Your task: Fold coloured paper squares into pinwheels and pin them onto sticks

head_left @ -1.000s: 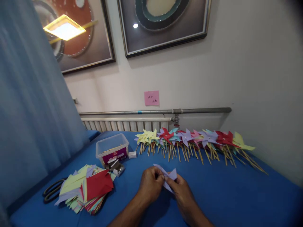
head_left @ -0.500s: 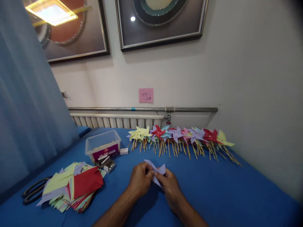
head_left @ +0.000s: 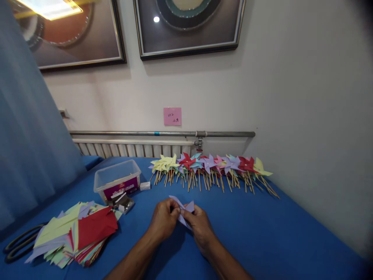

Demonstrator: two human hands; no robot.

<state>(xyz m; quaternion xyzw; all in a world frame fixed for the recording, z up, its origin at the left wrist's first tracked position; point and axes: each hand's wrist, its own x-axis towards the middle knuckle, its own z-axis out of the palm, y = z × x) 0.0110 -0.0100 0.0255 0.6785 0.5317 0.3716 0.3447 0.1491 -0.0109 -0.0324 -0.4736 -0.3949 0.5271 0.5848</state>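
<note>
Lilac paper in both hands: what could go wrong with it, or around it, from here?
The lilac paper, pinched between the left hand and the right hand, looks thin and could crease or tear under a hard pull. The small box beside the plastic tub stands open, so a knock might spill what it holds. The paper pile lies loosely fanned; a brush might scatter it.
</note>
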